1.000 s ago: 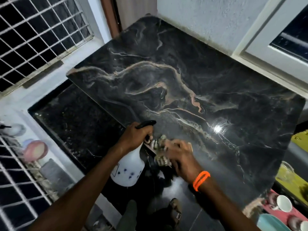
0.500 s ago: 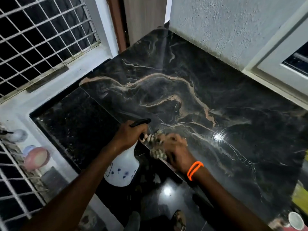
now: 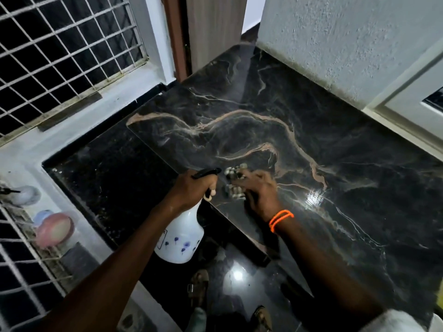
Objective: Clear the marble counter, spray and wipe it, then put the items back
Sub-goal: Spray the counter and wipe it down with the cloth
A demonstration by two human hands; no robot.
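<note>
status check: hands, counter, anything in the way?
Left hand gripping spray bottle off the counter's near edge. Right hand pressing cloth onto marble counter. Slab otherwise bare, nothing obstructing.

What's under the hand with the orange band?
Under the right hand sits a bunched, patterned cloth, pressed on the marble counter near its front edge. Only the cloth's left part shows; the rest, and the marble beneath, is covered.

The left grip (image 3: 194,188) holds a white plastic spray bottle (image 3: 181,238) off the dark marble counter (image 3: 311,144) edge; a crumpled patterned cloth (image 3: 233,180) lies just right, under the right grip (image 3: 259,190).
</note>
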